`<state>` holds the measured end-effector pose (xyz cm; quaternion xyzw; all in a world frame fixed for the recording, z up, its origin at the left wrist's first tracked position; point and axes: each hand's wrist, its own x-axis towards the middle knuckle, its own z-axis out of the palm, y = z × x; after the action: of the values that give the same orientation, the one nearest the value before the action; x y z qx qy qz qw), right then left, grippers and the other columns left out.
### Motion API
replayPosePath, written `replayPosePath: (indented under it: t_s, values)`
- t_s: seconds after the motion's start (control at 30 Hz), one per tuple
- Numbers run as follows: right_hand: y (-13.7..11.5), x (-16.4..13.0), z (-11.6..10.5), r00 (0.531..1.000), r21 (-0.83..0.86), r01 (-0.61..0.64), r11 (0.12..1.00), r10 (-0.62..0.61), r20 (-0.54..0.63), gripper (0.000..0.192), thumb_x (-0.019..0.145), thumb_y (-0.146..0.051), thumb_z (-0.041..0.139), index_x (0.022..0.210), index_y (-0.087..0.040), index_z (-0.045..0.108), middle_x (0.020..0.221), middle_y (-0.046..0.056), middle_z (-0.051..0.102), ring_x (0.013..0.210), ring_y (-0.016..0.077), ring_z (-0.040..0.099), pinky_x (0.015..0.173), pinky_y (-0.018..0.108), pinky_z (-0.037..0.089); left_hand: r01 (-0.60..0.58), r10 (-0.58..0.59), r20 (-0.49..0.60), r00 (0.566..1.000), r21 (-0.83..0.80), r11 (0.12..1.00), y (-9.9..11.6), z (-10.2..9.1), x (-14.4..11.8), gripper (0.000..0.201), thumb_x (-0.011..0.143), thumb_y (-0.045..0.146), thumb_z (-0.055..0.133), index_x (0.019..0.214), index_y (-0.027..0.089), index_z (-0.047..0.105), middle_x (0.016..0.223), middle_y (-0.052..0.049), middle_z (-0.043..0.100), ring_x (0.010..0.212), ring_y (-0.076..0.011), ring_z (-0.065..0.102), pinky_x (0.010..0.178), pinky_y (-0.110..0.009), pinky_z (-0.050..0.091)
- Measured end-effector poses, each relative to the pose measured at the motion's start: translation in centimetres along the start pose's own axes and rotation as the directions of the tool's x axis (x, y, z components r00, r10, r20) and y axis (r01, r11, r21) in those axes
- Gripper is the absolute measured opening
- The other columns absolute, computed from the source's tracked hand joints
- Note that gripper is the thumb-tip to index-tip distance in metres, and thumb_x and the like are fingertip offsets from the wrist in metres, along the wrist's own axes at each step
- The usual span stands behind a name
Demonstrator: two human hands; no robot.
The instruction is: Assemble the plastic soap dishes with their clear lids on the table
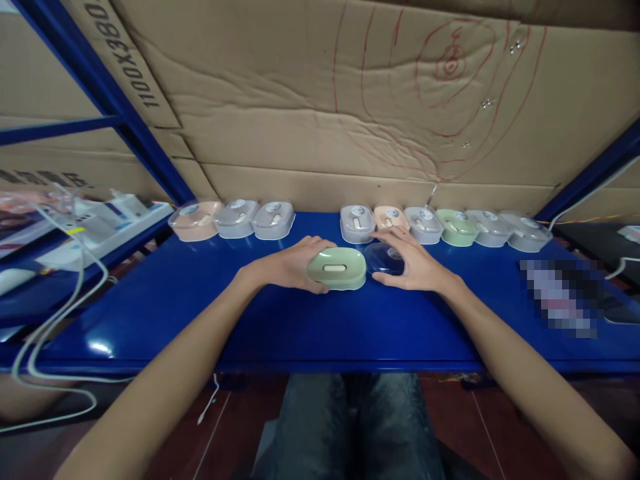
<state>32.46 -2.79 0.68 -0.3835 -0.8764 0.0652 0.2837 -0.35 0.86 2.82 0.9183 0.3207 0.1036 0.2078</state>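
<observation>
A pale green soap box base (338, 268) lies on the blue shelf (200, 307) in front of me. My left hand (289, 265) grips its left side. Just right of it sits a clear plastic lid (382, 257), flat on the shelf. My right hand (413, 261) holds that lid, fingers curled over its far and right edges. The base and the lid are side by side, touching or nearly so.
A row of lidded soap boxes lines the cardboard back wall: a pink box (195, 221), a grey box (357, 223), a green box (457, 227) and several more. White cables (80, 280) hang at left. A blurred patch (563, 297) lies at right.
</observation>
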Motion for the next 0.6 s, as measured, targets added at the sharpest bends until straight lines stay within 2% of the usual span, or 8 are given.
replayPosePath:
  t_s: [0.13, 0.3, 0.5, 0.6]
  values:
    - [-1.5, 0.3, 1.7, 0.998, 0.039, 0.048, 0.998, -0.049, 0.025, 0.088, 0.083, -0.065, 0.086, 0.159, -0.034, 0.052, 0.151, 0.013, 0.062, 0.143, 0.0433, 0.057, 0.121, 0.070, 0.047, -0.089, 0.086, -0.067, 0.994, -0.036, 0.995, 0.8, 1.5, 0.7, 0.083, 0.079, 0.055, 0.089, 0.151, 0.028, 0.056, 0.132, -0.008, 0.065, 0.125, -0.0349, 0.057, 0.110, -0.049, 0.046]
    - [-1.5, 0.3, 2.5, 0.995, 0.005, 0.060, 0.998, -0.060, 0.082, 0.091, 0.083, -0.067, 0.087, 0.159, -0.031, 0.053, 0.150, 0.013, 0.066, 0.139, 0.0425, 0.062, 0.118, 0.067, 0.050, -0.071, 0.066, -0.117, 0.991, -0.046, 0.996, 1.2, 3.1, 1.2, 0.091, 0.085, 0.063, 0.084, 0.160, 0.027, 0.049, 0.144, -0.011, 0.062, 0.129, -0.0362, 0.053, 0.114, -0.052, 0.043]
    - [-1.0, 0.3, 2.4, 0.996, 0.014, 0.058, 0.998, -0.059, 0.070, 0.071, 0.090, -0.066, 0.082, 0.150, -0.032, 0.066, 0.146, 0.013, 0.068, 0.133, 0.0400, 0.066, 0.115, 0.066, 0.053, -0.077, 0.074, -0.099, 0.992, -0.035, 0.996, 1.1, 3.1, 1.2, 0.098, 0.084, 0.063, 0.086, 0.164, 0.028, 0.043, 0.154, -0.011, 0.059, 0.134, -0.0393, 0.052, 0.116, -0.054, 0.041]
    - [-0.8, 0.3, 2.5, 0.994, 0.005, 0.084, 0.996, -0.084, 0.063, 0.064, 0.092, -0.067, 0.080, 0.144, -0.030, 0.072, 0.145, 0.014, 0.067, 0.131, 0.0394, 0.067, 0.113, 0.065, 0.055, -0.074, 0.074, -0.100, 0.992, 0.001, 0.997, 0.9, 2.9, 1.1, 0.099, 0.083, 0.062, 0.087, 0.164, 0.030, 0.042, 0.152, -0.012, 0.060, 0.135, -0.0408, 0.053, 0.115, -0.054, 0.042]
